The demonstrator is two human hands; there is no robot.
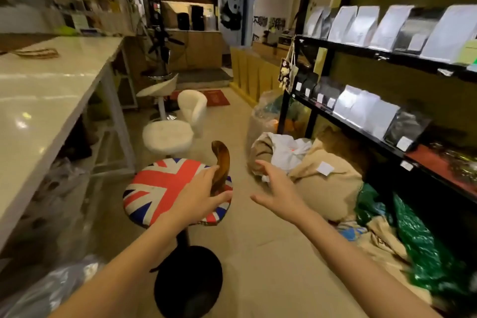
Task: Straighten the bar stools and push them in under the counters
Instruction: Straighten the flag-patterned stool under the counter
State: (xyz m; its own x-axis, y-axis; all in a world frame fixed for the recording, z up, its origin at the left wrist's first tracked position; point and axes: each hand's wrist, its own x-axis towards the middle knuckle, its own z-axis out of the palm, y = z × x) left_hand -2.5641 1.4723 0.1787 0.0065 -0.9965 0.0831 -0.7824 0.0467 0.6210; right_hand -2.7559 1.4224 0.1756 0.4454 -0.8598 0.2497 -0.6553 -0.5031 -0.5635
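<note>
3 stools stand out in the aisle beside the long white table (51, 90), and none looks tucked under it yet, so most of the task appears to be left. The nearest, the flag stool (165, 188), sits just clear of the table's edge, its round padded seat covered in woven cloth printed red, white and blue, on a dark post rising from a round black base (188, 281) that looks smooth and heavy. A curved, glossy brown wooden backrest (220, 162) stands up at the seat's far rim.

The left hand (198, 196) lies over the right part of that seat, fingers (210, 171) spread and touching the backrest, not closed round it as far as can be seen. The right hand (278, 188) hovers in the air to the right of the stool, fingers wide apart and holding nothing.

Further on, a white cushioned stool (167, 137) with a tufted, soft-looking round seat and a rounded back stands near the table's white metal leg. Beyond it, a white moulded stool (157, 89) with a hard shell seat on a shiny chrome post is turned at an angle. The table top is polished and reflective, the floor pale and matte.
</note>
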